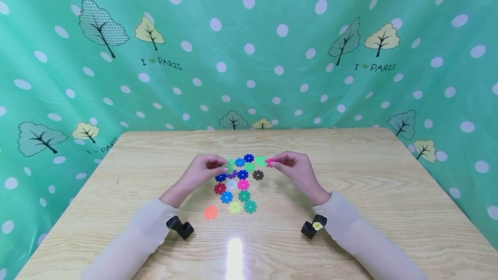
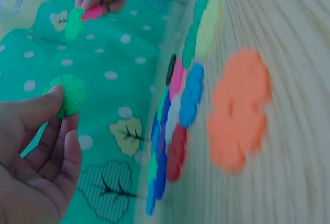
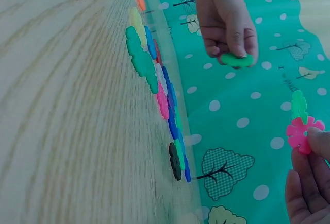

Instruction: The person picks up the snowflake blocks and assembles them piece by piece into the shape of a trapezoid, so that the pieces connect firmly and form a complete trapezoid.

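our left hand [image 1: 200, 172] pinching a green disc [image 2: 69, 94], our right hand [image 1: 295, 170] pinching a joined pink-and-green pair [image 3: 300, 126], both just above the flat notched discs [image 1: 237, 182]

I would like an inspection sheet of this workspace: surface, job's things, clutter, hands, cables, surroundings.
Surface: light wooden table with a glare spot near the front edge.
Job's things: flat snowflake discs in many colours lie in a loose group at the centre; an orange disc lies a little apart at the front left.
Clutter: nothing seen.
Hands: left hand pinches a green disc; right hand pinches a pink disc joined to another green piece. Both are raised above the group.
Cables: nothing seen; a small black camera mount sits at each wrist.
Surroundings: green dotted cloth with trees and "I love Paris" print behind the table.
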A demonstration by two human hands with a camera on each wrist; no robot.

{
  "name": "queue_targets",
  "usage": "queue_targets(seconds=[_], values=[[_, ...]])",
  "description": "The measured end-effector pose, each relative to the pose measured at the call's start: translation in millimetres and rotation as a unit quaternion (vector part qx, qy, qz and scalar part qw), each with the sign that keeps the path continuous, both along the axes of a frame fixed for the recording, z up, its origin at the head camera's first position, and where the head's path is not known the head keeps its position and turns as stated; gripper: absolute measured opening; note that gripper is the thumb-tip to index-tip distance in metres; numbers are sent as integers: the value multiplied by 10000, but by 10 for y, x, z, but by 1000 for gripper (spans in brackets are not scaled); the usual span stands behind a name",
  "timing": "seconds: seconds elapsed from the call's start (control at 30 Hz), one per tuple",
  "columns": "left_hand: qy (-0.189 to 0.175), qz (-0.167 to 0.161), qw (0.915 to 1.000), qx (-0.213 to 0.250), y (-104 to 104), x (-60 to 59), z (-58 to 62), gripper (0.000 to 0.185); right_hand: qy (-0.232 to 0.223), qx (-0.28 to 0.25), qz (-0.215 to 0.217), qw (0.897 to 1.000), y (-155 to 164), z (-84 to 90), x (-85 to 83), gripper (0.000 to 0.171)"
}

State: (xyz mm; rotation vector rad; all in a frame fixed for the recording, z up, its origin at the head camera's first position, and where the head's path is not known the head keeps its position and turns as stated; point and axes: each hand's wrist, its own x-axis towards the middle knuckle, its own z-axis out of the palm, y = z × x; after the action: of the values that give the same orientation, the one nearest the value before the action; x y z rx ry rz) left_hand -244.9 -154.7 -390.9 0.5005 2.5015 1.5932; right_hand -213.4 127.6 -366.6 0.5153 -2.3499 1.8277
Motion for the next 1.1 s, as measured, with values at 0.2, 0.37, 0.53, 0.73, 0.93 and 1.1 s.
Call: queue_targets(seconds=[0.2, 0.37, 0.53, 0.73, 0.93, 1.1], values=[[156, 145, 9986, 479, 247, 8, 77, 19, 28, -50, 4, 10000, -4, -5, -4, 11], [408, 300, 9964, 685, 396, 35, 120, 17, 34, -36, 3, 10000, -8, -2, -1, 11], [651, 310, 9935, 879, 495, 74, 151, 16, 31, -33, -19, 10000, -6, 0, 4, 11], [824, 318, 9920, 901, 537, 67, 123, 17, 84, -122, 11, 9999, 4, 7, 3, 11], [782, 286, 9919, 964, 579, 121, 195, 16, 110, -118, 19, 9999, 13, 3, -4, 11], [869, 285, 9926, 802, 643, 235, 349, 14, 91, -114, 32, 9999, 8, -16, -7, 11]])
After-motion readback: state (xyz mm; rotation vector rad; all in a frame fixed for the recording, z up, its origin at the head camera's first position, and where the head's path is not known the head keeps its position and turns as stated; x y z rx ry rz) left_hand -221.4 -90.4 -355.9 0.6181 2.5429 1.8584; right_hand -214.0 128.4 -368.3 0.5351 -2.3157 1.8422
